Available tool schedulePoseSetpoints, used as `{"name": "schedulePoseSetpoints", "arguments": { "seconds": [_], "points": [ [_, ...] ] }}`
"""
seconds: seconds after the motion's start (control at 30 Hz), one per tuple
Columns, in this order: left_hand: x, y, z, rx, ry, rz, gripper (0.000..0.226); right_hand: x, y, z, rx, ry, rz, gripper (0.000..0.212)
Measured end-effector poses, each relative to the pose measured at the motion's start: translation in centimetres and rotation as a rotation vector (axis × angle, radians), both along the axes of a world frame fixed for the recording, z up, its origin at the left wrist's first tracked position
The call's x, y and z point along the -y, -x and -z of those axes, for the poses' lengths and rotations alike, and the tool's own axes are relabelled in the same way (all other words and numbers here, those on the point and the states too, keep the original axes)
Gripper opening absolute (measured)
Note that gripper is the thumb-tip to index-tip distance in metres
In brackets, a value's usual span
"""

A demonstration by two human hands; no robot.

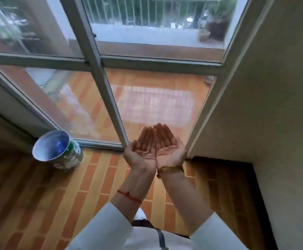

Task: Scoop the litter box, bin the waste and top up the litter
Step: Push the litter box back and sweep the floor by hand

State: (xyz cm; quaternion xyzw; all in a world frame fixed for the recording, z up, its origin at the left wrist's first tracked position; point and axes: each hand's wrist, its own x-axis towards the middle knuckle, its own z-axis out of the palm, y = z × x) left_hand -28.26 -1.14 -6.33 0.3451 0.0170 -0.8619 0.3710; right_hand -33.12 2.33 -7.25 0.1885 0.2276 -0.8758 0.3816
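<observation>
My left hand [142, 147] and my right hand [168, 144] are held out in front of me, palms up, side by side and touching along their inner edges. Both palms are flat and hold nothing. A red thread circles my left forearm and a gold bracelet sits on my right wrist. No litter box, scoop, waste bin or litter bag is in view.
A glass sliding door with a grey metal frame [109, 98] stands just ahead, with a tiled balcony beyond it. A patterned ceramic pot [60, 152] stands on the brick-tile floor at the left by the door track. A cream wall [266, 109] closes off the right side.
</observation>
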Motion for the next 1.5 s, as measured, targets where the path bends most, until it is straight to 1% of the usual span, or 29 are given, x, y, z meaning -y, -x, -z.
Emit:
{"name": "schedulePoseSetpoints", "arguments": {
  "seconds": [0.13,0.27,0.57,0.7,0.87,1.03,1.2,1.23,1.3,1.37,1.4,1.43,1.5],
  "points": [
    [8.0,-5.6,0.3,0.007,0.01,-0.201,0.047,8.8,-5.2,-0.1,0.012,0.005,-0.198,0.048],
    [13.4,-10.3,0.8,0.02,0.002,-0.362,0.043,15.4,-9.2,0.4,0.033,-0.007,-0.359,0.044],
    [24.3,-17.0,3.1,0.056,-0.054,-0.683,0.048,28.6,-15.6,2.7,0.077,-0.084,-0.743,0.049],
    [30.5,-18.2,3.5,0.067,-0.054,-0.81,0.048,35.7,-17.2,3.3,0.082,-0.091,-0.843,0.046],
    [40.2,-19.1,4.1,0.04,-0.068,-0.936,0.048,45.9,-18.4,3.6,0.073,-0.086,-0.959,0.045],
    [49.8,-20.1,4.6,0.056,-0.074,-1.001,0.049,56.1,-19.1,4.2,0.014,-0.124,-1.029,0.047],
    [58.5,-23.1,7.6,0.118,-0.056,-1.039,0.05,64.6,-19.8,6.9,0.009,-0.142,-1.042,0.047],
    [60.1,-23.8,8.3,0.166,-0.052,-1.031,0.05,66.1,-20.0,7.6,0.01,-0.154,-1.043,0.048],
    [63.3,-24.8,10.6,0.324,-0.043,-0.961,0.048,68.7,-20.2,9.2,0.016,-0.179,-1.036,0.048],
    [66.2,-25.7,13.7,0.558,-0.01,-0.779,0.038,71.1,-20.5,11.3,0.032,-0.196,-1.025,0.049],
    [67.5,-26.1,15.6,0.728,0.017,-0.631,0.031,72.2,-20.6,12.4,0.036,-0.199,-1.027,0.048],
    [68.4,-26.5,17.6,0.922,0.08,-0.422,0.03,73.2,-20.6,13.5,0.034,-0.213,-1.033,0.048],
    [69.8,-27.7,21.0,1.34,0.312,0.164,0.052,75.0,-20.6,15.7,0.028,-0.25,-1.046,0.046]
  ]
}}
